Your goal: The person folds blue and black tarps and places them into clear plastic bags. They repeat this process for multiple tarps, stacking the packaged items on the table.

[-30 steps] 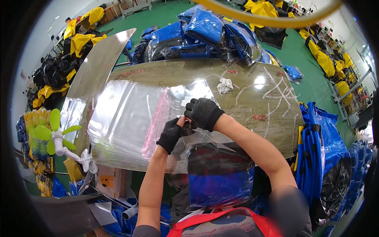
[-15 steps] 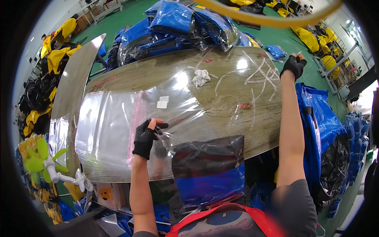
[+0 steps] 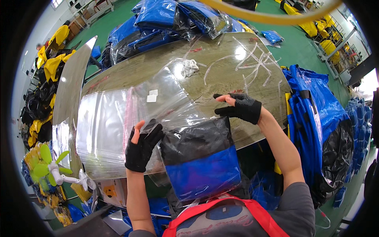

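A folded black-and-blue sheet in a clear plastic bag leans over the table's near edge, close to my body. My left hand, in a black glove with some bare fingertips, is beside its upper left corner, fingers stretched and apart. Just above its upper right corner hovers my right hand, gloved alike, fingers extended with a gap between them. Neither hand shows a firm grip. Flat clear plastic bags with a pink strip lie left of the package, and small white labels rest on the loose plastic.
The wood-patterned table carries a crumpled white wad and clear strips. Wrapped blue packages are heaped beyond it. A green-bladed fan stands at the left, blue sheets at the right. A yellow hoop crosses the top.
My right hand has swung in from the far right to above the package. The left hand has shifted slightly nearer and its fingers have spread. The package shows more of its blue part.
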A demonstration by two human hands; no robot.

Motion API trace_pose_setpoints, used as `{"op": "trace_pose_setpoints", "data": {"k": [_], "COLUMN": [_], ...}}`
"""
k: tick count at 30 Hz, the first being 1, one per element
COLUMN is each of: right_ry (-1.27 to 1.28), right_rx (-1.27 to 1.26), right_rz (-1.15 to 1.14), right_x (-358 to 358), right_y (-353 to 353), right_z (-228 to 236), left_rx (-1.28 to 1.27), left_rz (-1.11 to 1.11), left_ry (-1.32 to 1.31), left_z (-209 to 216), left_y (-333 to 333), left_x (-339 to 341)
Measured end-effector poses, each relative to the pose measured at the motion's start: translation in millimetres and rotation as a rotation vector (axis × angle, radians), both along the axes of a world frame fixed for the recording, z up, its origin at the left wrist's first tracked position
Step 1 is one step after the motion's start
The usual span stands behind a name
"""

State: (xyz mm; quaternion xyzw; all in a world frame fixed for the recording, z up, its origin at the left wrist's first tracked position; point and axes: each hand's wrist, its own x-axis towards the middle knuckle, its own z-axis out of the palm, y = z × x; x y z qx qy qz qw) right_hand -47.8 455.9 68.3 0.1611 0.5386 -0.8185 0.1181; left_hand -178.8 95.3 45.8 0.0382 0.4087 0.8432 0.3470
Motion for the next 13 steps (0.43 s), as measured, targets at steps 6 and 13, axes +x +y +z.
{"op": "trace_pose_setpoints", "data": {"k": [6, 13], "right_ry": [0.349, 0.661], "right_rx": [0.844, 1.453], "right_rz": [0.265, -0.088], "right_x": [80.4, 98.0], "right_y": [-5.2, -38.9], "right_z": [-7.8, 7.6], "left_rx": [-0.462, -0.811], "left_rz": [-0.371, -0.132], "left_ry": [0.899, 1.333], "left_z": [-8.6, 31.9], "left_y": [-45.4, -21.6], "left_x": [26.3, 22.4]}}
